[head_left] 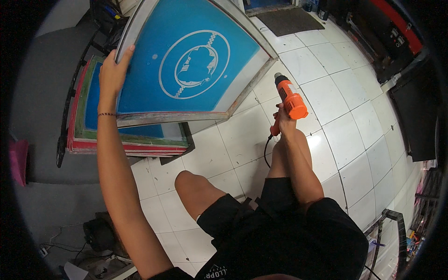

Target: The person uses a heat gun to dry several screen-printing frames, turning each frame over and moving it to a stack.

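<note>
A screen printing frame with blue mesh and a pale oval design stands tilted in front of me. My left hand grips its left edge, thumb over the rim and the other fingers hidden behind. In my right hand is an orange heat gun, held by its handle to the right of the screen. Its dark nozzle points away from me, toward the far side, apart from the screen. A dark cord hangs from the bottom of the handle.
More framed screens with red and green edges are stacked behind and below, on a black rack. White tiles cover the floor. A dark mat lies at the far side, a black cabinet stands right, and a metal frame is at lower right.
</note>
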The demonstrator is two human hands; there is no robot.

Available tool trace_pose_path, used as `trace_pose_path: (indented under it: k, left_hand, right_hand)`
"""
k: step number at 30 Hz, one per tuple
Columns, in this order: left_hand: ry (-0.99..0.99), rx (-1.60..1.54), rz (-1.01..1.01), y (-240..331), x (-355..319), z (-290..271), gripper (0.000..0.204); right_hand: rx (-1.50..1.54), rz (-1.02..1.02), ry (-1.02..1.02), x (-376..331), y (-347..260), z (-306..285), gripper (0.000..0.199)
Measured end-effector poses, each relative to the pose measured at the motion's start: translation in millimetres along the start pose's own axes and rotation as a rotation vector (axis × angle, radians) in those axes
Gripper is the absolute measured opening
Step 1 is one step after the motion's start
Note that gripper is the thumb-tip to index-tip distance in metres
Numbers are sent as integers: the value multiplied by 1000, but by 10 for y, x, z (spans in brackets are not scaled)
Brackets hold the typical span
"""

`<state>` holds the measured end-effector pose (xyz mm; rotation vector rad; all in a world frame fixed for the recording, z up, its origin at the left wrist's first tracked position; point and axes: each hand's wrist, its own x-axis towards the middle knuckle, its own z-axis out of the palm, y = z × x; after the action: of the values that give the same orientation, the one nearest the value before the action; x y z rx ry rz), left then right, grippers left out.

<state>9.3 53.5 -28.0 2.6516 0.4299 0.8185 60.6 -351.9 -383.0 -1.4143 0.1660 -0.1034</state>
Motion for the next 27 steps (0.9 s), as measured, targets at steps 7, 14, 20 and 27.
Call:
trace_pose_path:
  k: [7,14,20,27]
  left_hand:
    - [-14,-16,-26,53,-40,-13,64]
    - [-39,21,-51,43,-35,-38,66]
    - [-37,8,-59,63,-33,-13,66]
    - [10,3,-8,19,-23,-5,67]
  right_hand:
    - [-26,9,0,20,-17,8,34]
    - [-115,80,-4,53,-43,-10,34]
    - [-41,-15,30,58,26,-53,35]
    - [-77,34,55,42,-82,-53,35]
